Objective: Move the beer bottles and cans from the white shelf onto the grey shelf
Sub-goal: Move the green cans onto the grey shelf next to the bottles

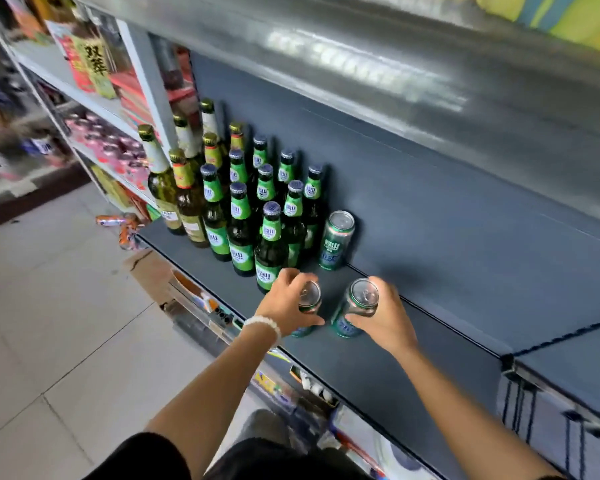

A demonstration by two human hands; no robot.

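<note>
both hands grip upright green cans — tops up — on grey shelf.

Pale tiled floor w/ cardboard box (open) by shelving; bright light.

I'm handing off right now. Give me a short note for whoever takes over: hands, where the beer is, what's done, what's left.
Left hand grips a green can; right hand grips a second green can. Both cans are at the front of the grey shelf, by the bottles.
Done: a block of beer bottles and one standing can are on the grey shelf.
Left: let go of these two cans, then check the white shelf for more beer; blur hides what remains.
</note>
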